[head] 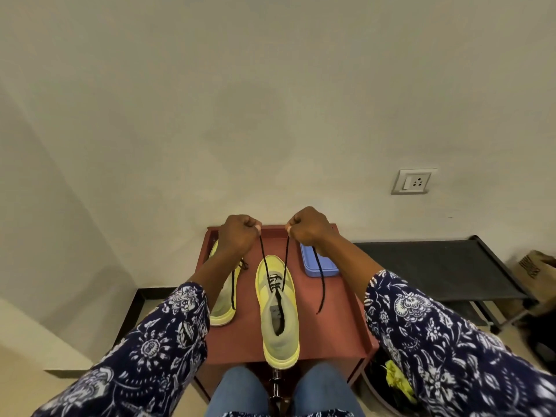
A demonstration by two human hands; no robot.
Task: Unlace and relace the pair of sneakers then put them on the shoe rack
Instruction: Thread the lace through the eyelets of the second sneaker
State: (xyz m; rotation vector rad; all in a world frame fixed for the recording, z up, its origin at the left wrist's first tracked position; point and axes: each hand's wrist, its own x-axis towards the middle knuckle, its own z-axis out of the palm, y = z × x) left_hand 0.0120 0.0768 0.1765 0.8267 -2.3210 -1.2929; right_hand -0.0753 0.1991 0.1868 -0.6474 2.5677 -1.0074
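We hold both ends of the black lace (285,260) up above the yellow sneaker (278,311) on the small red table (331,320).

The sneaker sits mid-table, toe away from us, lace threaded through its lower eyelets. Our left hand (237,233) and right hand (310,228) are each fisted, pinching one strand taut; a loose tail hangs from the right. The second sneaker (224,305) lies just left, partly under our forearm. A blue tray (319,266) sits right; the black shoe rack (436,266) stands beside the table.

home entryway — shoe rack (436,263), wall socket (412,182)
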